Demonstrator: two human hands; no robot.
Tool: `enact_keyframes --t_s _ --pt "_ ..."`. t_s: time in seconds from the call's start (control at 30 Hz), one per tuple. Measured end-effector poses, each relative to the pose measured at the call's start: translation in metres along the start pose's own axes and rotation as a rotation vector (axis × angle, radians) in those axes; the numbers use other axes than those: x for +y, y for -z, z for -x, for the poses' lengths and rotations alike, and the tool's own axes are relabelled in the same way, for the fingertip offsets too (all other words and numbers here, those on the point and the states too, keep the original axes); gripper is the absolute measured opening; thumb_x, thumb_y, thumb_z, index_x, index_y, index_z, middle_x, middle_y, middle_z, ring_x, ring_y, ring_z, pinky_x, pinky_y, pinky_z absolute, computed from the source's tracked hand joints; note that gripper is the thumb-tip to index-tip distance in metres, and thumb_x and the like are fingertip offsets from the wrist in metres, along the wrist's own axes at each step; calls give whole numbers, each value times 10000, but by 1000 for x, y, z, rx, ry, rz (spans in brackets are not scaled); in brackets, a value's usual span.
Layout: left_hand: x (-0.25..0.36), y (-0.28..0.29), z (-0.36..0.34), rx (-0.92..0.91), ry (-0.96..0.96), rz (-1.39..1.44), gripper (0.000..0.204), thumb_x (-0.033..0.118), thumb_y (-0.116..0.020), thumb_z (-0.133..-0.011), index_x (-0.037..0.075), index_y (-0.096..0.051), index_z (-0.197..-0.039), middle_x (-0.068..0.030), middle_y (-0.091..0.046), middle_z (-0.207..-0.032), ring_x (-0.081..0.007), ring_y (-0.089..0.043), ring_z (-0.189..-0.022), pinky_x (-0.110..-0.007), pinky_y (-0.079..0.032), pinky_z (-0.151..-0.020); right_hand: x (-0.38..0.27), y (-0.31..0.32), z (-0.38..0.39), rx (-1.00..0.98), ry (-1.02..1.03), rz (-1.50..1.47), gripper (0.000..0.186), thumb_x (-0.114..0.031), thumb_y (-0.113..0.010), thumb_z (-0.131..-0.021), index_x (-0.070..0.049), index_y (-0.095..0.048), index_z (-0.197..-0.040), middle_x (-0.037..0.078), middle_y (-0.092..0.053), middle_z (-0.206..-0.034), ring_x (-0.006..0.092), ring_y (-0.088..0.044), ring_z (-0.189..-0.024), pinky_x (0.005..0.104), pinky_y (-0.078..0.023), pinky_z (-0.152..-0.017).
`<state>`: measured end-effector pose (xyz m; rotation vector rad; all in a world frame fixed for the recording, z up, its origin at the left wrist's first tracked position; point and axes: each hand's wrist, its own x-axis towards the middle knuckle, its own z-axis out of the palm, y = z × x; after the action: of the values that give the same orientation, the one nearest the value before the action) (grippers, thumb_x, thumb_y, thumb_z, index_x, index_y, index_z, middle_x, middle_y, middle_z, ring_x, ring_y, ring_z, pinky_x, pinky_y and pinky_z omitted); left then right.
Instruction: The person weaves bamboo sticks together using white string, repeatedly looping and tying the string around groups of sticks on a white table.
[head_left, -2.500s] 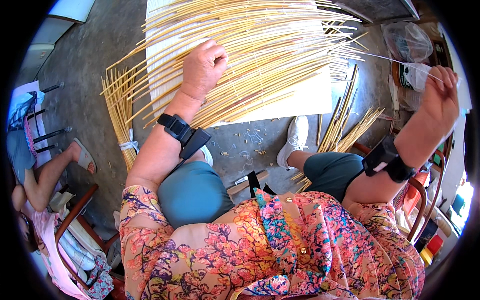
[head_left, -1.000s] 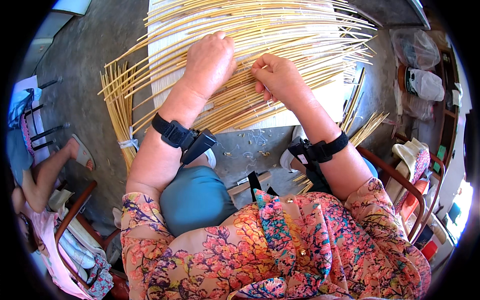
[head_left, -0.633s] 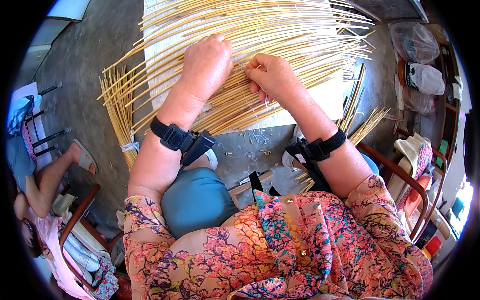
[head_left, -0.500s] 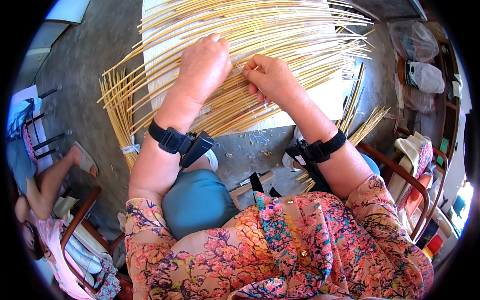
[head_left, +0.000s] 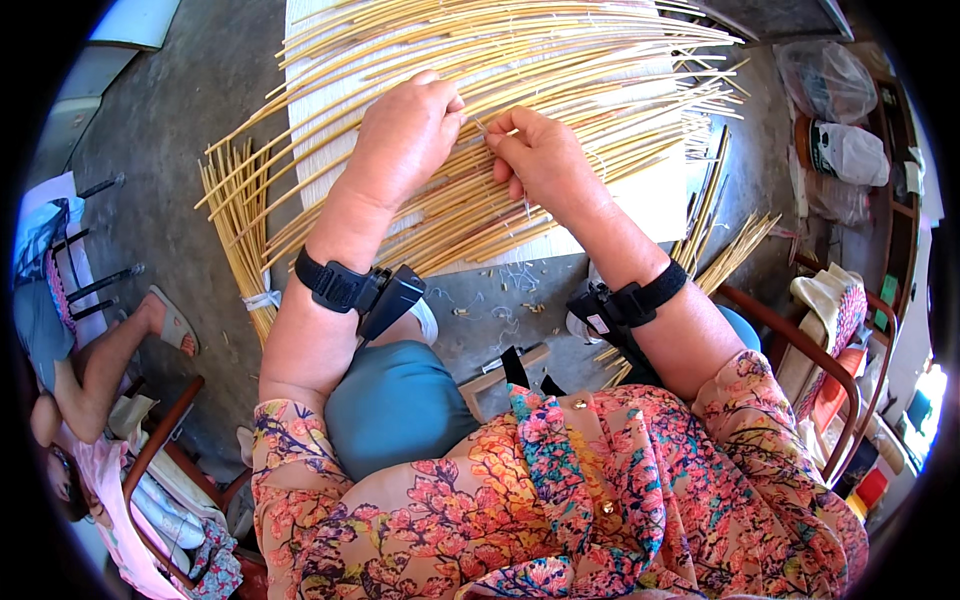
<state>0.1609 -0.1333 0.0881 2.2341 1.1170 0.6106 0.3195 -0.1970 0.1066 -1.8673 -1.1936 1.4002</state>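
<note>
Long, thin yellow stalks (head_left: 420, 205) lie side by side in a loose mat, with lines of white thread crossing them. My left hand (head_left: 405, 135) is closed just above the stalks, its thumb and fingers pressed together; whatever it pinches is too small or hidden to name. Beside it, my right hand (head_left: 548, 160) pinches a thin white thread (head_left: 478, 124) between thumb and forefinger, its other fingers curled in. A strand hangs below the right fingers. The two hands are close together, a small gap apart.
The stalks rest on a white tabletop (head_left: 640, 215). Tied stalk bundles (head_left: 240, 225) stand at the left, with more bundles (head_left: 738, 250) at the right. Thread scraps and cut bits (head_left: 515, 290) litter the floor. A person's sandalled foot (head_left: 178, 322) is at the left; a wooden-armed chair (head_left: 800, 340) stands right.
My left hand has turned slightly and come a little to the right, so its fingertips show more. My right hand has barely moved and keeps its pinch on the thread.
</note>
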Motion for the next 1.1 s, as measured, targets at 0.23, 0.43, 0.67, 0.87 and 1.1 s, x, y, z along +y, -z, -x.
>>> enact_keyframes --t_s 0.23,0.43,0.67,0.87,1.1 --pt "-11 -3 -5 -85 92 148 158 159 -601 -813 8 -646 -809 -159 -642 -836 -339 -612 -761 -392 -490 -687 1 -2 3 1 -18 -14 141 -162 -531 -911 -30 -575 -936 29 -580 -601 85 -518 -454 231 -405 -416" --pt "-17 -2 -9 -155 179 309 139 106 -623 -821 -27 -630 -781 -66 -601 -726 -129 -523 -653 -272 -438 -628 1 -7 9 -20 -49 -51 137 -124 -521 -903 -14 -565 -972 62 -593 -599 117 -544 -444 268 -447 -426" --pt "-11 0 -12 -182 272 312 128 117 -627 -819 5 -651 -761 -31 -612 -708 -103 -514 -658 -262 -437 -638 4 -5 8 -15 -64 -67 139 -130 -517 -908 -21 -559 -982 58 -592 -603 116 -547 -446 272 -460 -429" --pt "-12 1 -10 -181 271 313 148 119 -626 -819 -9 -650 -750 -50 -606 -738 -123 -525 -674 -266 -434 -652 4 -8 10 -22 -67 -60 137 -199 -521 -939 -66 -544 -967 -2 -562 -604 51 -490 -446 192 -363 -389" --pt "-13 1 -10 -186 253 294 159 115 -627 -816 -29 -643 -749 -67 -597 -743 -142 -532 -677 -276 -431 -655 2 -7 10 -22 -76 -58 137 -205 -525 -937 -73 -553 -961 -14 -558 -613 47 -489 -457 188 -366 -400"
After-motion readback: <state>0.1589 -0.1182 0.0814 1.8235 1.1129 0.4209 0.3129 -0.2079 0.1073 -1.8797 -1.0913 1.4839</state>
